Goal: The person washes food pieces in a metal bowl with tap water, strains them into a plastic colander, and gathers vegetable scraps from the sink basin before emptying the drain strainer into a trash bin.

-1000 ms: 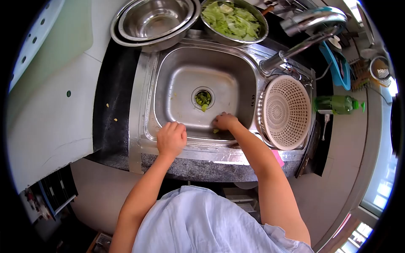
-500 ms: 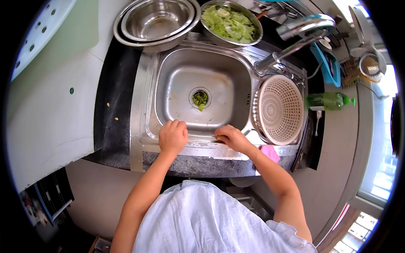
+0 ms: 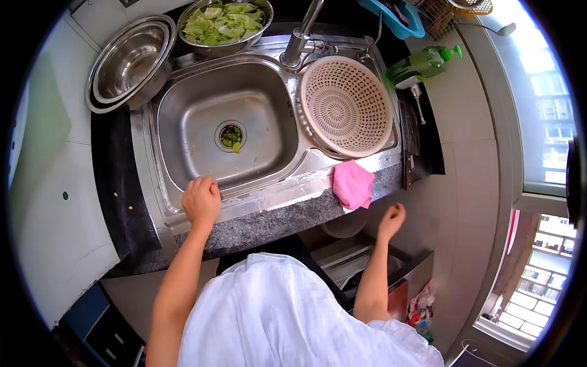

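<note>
My left hand (image 3: 202, 199) rests at the front rim of the steel sink (image 3: 183, 110), fingers curled; anything inside them is hidden. Away from the sink, past the counter's front edge, my right hand (image 3: 390, 222) pinches a small yellow-green vegetable scrap (image 3: 395, 211). The drain (image 3: 231, 136) in the sink floor holds green leaf scraps, with tiny bits scattered around it. A pink cloth (image 3: 353, 185) lies over the counter edge, between the sink and my right hand.
Nested steel bowls (image 3: 131, 67) and a bowl of cut lettuce (image 3: 225, 23) stand behind the sink. A beige colander (image 3: 346, 107) sits to its right, near the faucet (image 3: 298, 46) and a green soap bottle (image 3: 422, 66). Below is an open drawer (image 3: 416, 263).
My right hand has moved from the sink's front rim to the right, beyond the counter edge, carrying the scrap. My left hand stays at the rim. The view has shifted right.
</note>
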Action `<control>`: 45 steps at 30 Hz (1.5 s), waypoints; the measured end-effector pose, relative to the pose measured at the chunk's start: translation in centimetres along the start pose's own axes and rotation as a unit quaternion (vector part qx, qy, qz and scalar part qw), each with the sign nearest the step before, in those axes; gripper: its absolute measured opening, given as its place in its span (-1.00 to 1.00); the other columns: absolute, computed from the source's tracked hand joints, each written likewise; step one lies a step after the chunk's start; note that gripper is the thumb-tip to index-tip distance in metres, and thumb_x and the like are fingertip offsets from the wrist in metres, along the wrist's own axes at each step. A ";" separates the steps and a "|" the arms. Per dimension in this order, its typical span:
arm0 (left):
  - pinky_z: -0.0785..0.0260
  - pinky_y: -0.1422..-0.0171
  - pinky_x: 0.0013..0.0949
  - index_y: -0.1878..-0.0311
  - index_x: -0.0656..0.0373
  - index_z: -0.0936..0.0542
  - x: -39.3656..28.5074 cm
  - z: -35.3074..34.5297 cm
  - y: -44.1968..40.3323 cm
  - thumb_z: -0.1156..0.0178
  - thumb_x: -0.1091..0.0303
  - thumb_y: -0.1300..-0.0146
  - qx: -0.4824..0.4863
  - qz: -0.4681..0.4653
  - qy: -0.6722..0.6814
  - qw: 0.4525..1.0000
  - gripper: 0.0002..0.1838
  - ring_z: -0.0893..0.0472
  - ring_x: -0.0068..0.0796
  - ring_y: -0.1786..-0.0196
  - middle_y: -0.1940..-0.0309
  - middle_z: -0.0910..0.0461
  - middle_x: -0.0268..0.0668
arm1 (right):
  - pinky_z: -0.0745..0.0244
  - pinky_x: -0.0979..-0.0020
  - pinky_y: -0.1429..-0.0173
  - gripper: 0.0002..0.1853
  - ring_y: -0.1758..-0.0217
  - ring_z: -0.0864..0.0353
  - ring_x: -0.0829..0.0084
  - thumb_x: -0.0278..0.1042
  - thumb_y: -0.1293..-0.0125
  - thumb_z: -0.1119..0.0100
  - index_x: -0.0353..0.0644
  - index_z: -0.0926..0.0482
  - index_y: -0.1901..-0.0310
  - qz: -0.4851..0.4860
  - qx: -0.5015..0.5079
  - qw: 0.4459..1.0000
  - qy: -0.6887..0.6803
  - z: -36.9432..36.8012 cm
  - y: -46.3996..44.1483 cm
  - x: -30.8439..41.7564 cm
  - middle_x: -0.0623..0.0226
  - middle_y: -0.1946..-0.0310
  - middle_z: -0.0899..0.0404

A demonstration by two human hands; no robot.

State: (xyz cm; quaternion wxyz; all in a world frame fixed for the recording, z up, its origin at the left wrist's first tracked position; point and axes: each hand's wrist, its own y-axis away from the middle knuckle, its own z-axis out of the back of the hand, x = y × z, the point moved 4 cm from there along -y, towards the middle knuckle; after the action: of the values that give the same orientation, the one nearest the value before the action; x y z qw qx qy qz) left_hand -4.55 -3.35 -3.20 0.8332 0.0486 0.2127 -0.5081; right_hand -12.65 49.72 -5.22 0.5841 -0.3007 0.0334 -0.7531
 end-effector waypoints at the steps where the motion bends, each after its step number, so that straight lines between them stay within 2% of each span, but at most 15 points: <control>1: -0.36 0.25 -0.18 0.49 0.06 -0.53 0.0 0.0 0.3 -0.11 0.38 -0.06 0.003 -0.005 -0.002 1.000 -0.94 -0.50 -0.25 0.32 0.49 -0.51 -0.35 | -0.34 0.25 -0.21 -0.57 -0.08 -0.50 0.08 -0.42 -0.27 -0.09 -0.34 -0.38 -0.16 0.064 0.070 0.986 0.135 -2.9 2.4 -4.6 -0.04 -0.09 -0.45; 3: -0.36 0.26 -0.18 0.49 0.06 -0.53 -0.1 0.0 0.0 -0.11 0.38 -0.05 -0.004 0.002 0.003 1.000 -0.94 -0.50 -0.24 0.32 0.49 -0.51 -0.34 | -0.32 0.24 -0.26 -0.55 -0.18 -0.46 0.09 -0.41 -0.28 -0.08 -0.36 -0.36 -0.19 -0.156 0.062 0.985 0.049 -2.0 1.6 -5.8 -0.07 -0.13 -0.43; 6: -0.36 0.28 -0.18 0.50 0.06 -0.52 -0.2 0.2 -0.1 -0.12 0.38 -0.04 -0.001 0.001 0.008 1.000 -0.95 -0.49 -0.24 0.33 0.50 -0.50 -0.34 | -0.44 0.43 -0.05 -0.75 0.08 -0.54 0.39 -0.43 -0.36 -0.01 -0.37 -0.47 0.01 -0.057 -0.076 0.981 -0.169 1.3 -3.6 4.2 0.17 0.11 -0.55; 9: -0.35 0.29 -0.18 0.51 0.06 -0.52 0.0 0.2 -0.1 -0.14 0.38 -0.02 -0.004 0.003 0.009 1.000 -0.96 -0.49 -0.24 0.35 0.51 -0.49 -0.34 | -0.41 0.59 0.14 -0.83 0.22 -0.51 0.59 -0.48 -0.37 0.00 -0.33 -0.47 0.06 -0.037 0.012 0.943 -0.329 1.3 -6.2 17.1 0.35 0.23 -0.54; 12: -0.35 0.30 -0.18 0.52 0.07 -0.51 0.1 0.4 -0.2 -0.15 0.39 0.01 -0.016 0.010 0.008 1.000 -0.96 -0.48 -0.25 0.37 0.53 -0.48 -0.34 | -0.46 0.51 0.09 -0.83 0.18 -0.58 0.50 -0.52 -0.28 -0.11 -0.29 -0.56 0.11 0.101 0.242 0.899 -0.349 -4.7 -4.6 29.9 0.29 0.22 -0.60; 15: -0.35 0.30 -0.18 0.53 0.06 -0.50 0.2 0.5 -0.3 -0.16 0.40 0.04 -0.029 0.025 0.017 0.999 -0.96 -0.47 -0.26 0.38 0.54 -0.45 -0.35 | -0.48 0.30 0.01 -0.77 0.11 -0.61 0.18 -0.46 -0.21 -0.11 -0.18 -0.59 0.10 0.300 0.487 0.771 -0.279 -15.3 1.4 38.3 0.09 0.20 -0.61; 17: -0.35 0.31 -0.19 0.53 0.07 -0.49 0.4 0.4 -0.3 -0.17 0.41 0.07 -0.020 0.019 0.034 0.999 -0.95 -0.47 -0.25 0.37 0.53 -0.44 -0.34 | -0.48 0.24 -0.01 -0.73 0.08 -0.59 0.13 -0.44 -0.18 -0.05 -0.14 -0.59 0.08 0.428 0.612 0.664 -0.036 -23.4 7.3 38.5 0.11 0.17 -0.62; 19: -0.35 0.31 -0.19 0.53 0.07 -0.48 0.6 0.4 -0.2 -0.17 0.41 0.09 -0.029 0.034 0.029 0.999 -0.94 -0.47 -0.25 0.36 0.52 -0.43 -0.33 | -0.48 0.22 0.00 -0.70 0.07 -0.58 0.11 -0.40 -0.16 -0.01 -0.04 -0.61 0.07 0.547 0.673 0.454 0.204 -30.1 12.2 35.5 0.15 0.16 -0.62; 20: -0.34 0.34 -0.20 0.53 0.06 -0.48 0.5 0.6 -0.3 -0.15 0.44 0.10 -0.035 0.030 0.038 0.998 -0.95 -0.47 -0.26 0.38 0.53 -0.43 -0.34 | -0.48 0.22 0.00 -0.70 0.07 -0.58 0.11 -0.40 -0.16 -0.01 -0.04 -0.61 0.07 0.560 0.670 0.444 0.202 -30.4 12.4 36.9 0.15 0.16 -0.62; 22: -0.33 0.35 -0.23 0.54 0.05 -0.47 0.5 0.7 -0.4 -0.15 0.46 0.12 -0.045 0.031 0.049 0.997 -0.94 -0.47 -0.29 0.39 0.54 -0.41 -0.35 | -0.48 0.18 0.04 -0.74 0.10 -0.59 0.13 -0.38 -0.13 0.00 -0.01 -0.63 0.17 0.475 0.703 0.500 0.176 -31.2 11.9 38.9 0.20 0.17 -0.62; 23: -0.33 0.35 -0.23 0.54 0.05 -0.47 0.7 0.6 -0.2 -0.15 0.46 0.12 -0.043 0.047 0.048 0.997 -0.94 -0.47 -0.29 0.39 0.54 -0.41 -0.35 | -0.48 0.18 0.04 -0.74 0.10 -0.59 0.13 -0.38 -0.13 0.00 -0.01 -0.63 0.17 0.481 0.707 0.486 0.179 -31.8 12.1 39.0 0.20 0.17 -0.62; 25: -0.33 0.33 -0.24 0.54 0.05 -0.46 0.6 0.7 -0.3 -0.16 0.45 0.13 -0.039 0.035 0.042 0.998 -0.93 -0.46 -0.29 0.38 0.53 -0.40 -0.36 | -0.48 0.15 0.07 -0.79 0.12 -0.60 0.17 -0.40 -0.09 -0.01 0.00 -0.61 0.26 0.485 0.612 0.624 -0.038 -32.3 10.7 41.3 0.26 0.18 -0.61; 29: -0.35 0.30 -0.23 0.53 0.08 -0.44 0.7 0.7 -0.3 -0.18 0.40 0.10 -0.037 0.032 0.047 0.998 -0.91 -0.45 -0.30 0.37 0.53 -0.38 -0.33 | -0.50 0.15 0.09 -0.81 0.11 -0.59 0.17 -0.44 -0.06 -0.01 -0.07 -0.58 0.28 0.536 0.619 0.574 0.024 -31.5 10.4 41.3 0.25 0.20 -0.59; 34: -0.35 0.28 -0.23 0.54 0.08 -0.44 0.7 0.6 -0.2 -0.18 0.40 0.09 -0.035 0.033 0.043 0.998 -0.90 -0.45 -0.29 0.36 0.53 -0.38 -0.32 | -0.49 0.15 0.02 -0.71 0.04 -0.57 0.13 -0.47 -0.13 0.05 -0.16 -0.49 0.09 0.543 0.565 0.617 0.072 -30.0 11.5 38.3 0.17 0.00 -0.51; 45: -0.34 0.35 -0.22 0.57 0.07 -0.48 0.2 0.6 -0.1 -0.14 0.46 0.09 -0.062 0.011 0.042 0.997 -0.95 -0.46 -0.29 0.41 0.56 -0.42 -0.36 | -0.54 0.19 0.17 -0.85 0.15 -0.61 0.19 -0.47 -0.17 0.04 -0.15 -0.50 0.24 0.569 0.493 0.656 0.063 -29.0 11.5 39.7 0.19 0.18 -0.53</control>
State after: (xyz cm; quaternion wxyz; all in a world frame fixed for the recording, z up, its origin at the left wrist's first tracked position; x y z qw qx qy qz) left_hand -4.35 -3.81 -2.70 0.8303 0.0202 0.2782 -0.4825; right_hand -22.47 1.63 -17.13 0.9574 0.1569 -0.1414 -0.1970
